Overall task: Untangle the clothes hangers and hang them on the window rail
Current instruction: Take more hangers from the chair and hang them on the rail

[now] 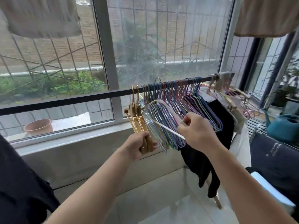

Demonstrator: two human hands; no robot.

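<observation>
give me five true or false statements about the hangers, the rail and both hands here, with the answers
1. The left hand grips the gold wooden hangers near their lower end. True.
2. The gold wooden hangers lie on the floor. False: their hooks are over the black window rail.
3. The right hand pinches a white plastic hanger. True.
4. The row of coloured thin hangers sits to the left of the gold ones. False: it is packed to their right.
5. A terracotta flower pot hangs from the rail. False: it stands below, beyond the window glass.
</observation>
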